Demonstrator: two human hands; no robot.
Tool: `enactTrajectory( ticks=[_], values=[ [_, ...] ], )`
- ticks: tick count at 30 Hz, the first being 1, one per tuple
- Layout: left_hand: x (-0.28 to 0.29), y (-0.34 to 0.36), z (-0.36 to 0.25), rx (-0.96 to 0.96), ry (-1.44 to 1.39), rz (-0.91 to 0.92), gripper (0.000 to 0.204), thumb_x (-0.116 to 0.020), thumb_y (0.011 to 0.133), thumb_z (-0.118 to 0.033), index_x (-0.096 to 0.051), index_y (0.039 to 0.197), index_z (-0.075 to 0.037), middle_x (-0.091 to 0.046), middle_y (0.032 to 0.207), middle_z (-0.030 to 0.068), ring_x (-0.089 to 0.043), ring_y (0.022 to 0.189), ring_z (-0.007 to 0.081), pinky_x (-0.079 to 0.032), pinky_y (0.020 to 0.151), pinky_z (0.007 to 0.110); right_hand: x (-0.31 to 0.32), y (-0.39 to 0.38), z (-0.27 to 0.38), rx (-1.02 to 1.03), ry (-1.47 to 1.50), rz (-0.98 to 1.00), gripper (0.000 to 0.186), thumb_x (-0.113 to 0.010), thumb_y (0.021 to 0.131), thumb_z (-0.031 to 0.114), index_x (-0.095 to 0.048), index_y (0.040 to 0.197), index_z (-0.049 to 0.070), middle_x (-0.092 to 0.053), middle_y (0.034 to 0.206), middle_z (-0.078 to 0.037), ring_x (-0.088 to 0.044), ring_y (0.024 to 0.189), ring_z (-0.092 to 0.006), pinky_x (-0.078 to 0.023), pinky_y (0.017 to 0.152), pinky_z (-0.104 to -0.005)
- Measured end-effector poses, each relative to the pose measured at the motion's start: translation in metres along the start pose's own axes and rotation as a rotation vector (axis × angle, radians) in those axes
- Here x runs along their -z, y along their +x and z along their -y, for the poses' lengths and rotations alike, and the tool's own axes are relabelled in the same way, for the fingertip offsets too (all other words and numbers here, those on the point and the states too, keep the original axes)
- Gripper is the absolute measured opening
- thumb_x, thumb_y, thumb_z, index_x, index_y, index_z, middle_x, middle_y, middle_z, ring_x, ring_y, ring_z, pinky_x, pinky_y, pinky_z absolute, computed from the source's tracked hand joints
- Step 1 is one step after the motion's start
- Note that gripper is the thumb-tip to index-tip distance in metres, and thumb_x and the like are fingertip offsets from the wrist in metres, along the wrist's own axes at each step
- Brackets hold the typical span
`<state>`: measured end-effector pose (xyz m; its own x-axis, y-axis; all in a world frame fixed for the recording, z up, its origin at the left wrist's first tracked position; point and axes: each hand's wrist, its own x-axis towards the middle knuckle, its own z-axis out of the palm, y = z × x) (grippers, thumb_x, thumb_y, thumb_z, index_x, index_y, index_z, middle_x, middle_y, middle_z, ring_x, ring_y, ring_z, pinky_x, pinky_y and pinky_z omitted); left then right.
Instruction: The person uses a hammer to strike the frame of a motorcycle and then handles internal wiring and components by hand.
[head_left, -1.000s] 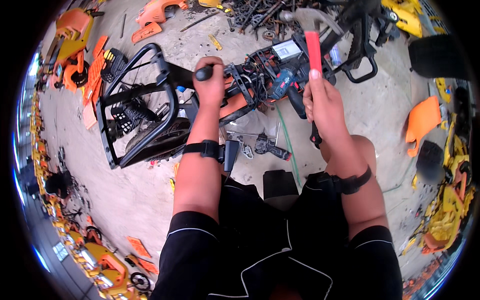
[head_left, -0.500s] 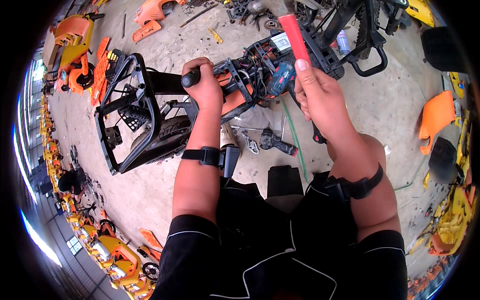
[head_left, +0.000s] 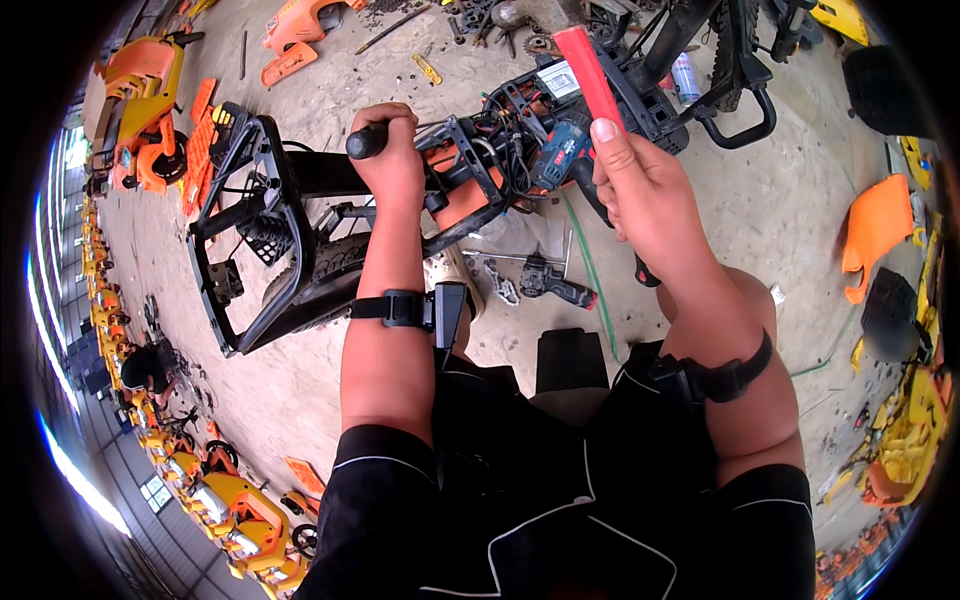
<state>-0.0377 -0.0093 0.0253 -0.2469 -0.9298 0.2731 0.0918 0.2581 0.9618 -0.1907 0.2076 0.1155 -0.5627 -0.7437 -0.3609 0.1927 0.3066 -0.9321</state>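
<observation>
both clenched: in left grip [head_left: 390, 165], black handle [head_left: 366, 141]; well rightward, in right grip [head_left: 645, 190], hammer [head_left: 590, 76] slanting forward-left.

The right hand [head_left: 650, 192] holds a hammer [head_left: 588, 75] (red-handled), the left hand [head_left: 393, 165] a black handle [head_left: 367, 141] near a metal frame [head_left: 325, 175]

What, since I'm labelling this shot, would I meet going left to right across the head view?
Yellow-and-orange scooter → looped black tube frame → left hand → teal power tool → right hand → curved orange panel.
</observation>
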Motion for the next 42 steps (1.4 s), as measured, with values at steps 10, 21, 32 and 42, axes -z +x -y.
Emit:
enactTrajectory(
  ticks=[10, 21, 32, 42],
  values=[
    [0.005, 0.005, 0.005, 0.005, -0.052, 0.0, 0.01, -0.052, 0.077, 0.007, -0.056, 0.081, 0.0, -0.064, 0.081, 0.011, -0.058, 0.074, 0.0159, -0.048, 0.072, 0.029, 0.001, 0.004, -0.001, -0.017, -0.105, 0.01, 0.06, -0.051, 0.097, 0.055, -0.056, 0.075, -0.001, -0.043, 0.059, 0.001, -0.039, 0.057, -0.0099, -0.036, 0.052, -0.0301],
    [0.008, 0.009, 0.005, -0.002, -0.102, 0.02, 0.015, -0.048, 0.074, 0.01, -0.053, 0.084, 0.0, -0.06, 0.08, 0.0146, -0.055, 0.069, 0.0172, -0.046, 0.068, 0.028, -0.002, 0.007, -0.004, -0.005, -0.16, 0.026, 0.062, -0.051, 0.096, 0.056, -0.057, 0.077, -0.002, -0.043, 0.058, -0.002, -0.04, 0.057, -0.0118, -0.037, 0.053, -0.0314],
    [0.021, 0.008, 0.014, -0.024, -0.106, 0.076, 0.01, -0.051, 0.077, 0.007, -0.054, 0.082, -0.001, -0.061, 0.08, 0.0118, -0.055, 0.071, 0.0155, -0.045, 0.068, 0.028, -0.008, 0.003, -0.005, 0.012, -0.205, 0.042, 0.059, -0.052, 0.096, 0.053, -0.059, 0.079, -0.002, -0.045, 0.059, -0.002, -0.041, 0.058, -0.0112, -0.037, 0.053, -0.0308],
    [0.025, 0.0, 0.007, 0.051, -0.039, 0.037, 0.004, -0.058, 0.081, 0.0, -0.059, 0.081, -0.003, -0.062, 0.077, 0.0024, -0.056, 0.068, 0.0092, -0.047, 0.062, 0.026, -0.046, -0.031, 0.011, 0.323, -0.533, 0.106, 0.046, -0.058, 0.095, 0.046, -0.059, 0.084, 0.001, -0.052, 0.06, -0.011, -0.051, 0.052, -0.0233, -0.042, 0.052, -0.0376]
  ],
)
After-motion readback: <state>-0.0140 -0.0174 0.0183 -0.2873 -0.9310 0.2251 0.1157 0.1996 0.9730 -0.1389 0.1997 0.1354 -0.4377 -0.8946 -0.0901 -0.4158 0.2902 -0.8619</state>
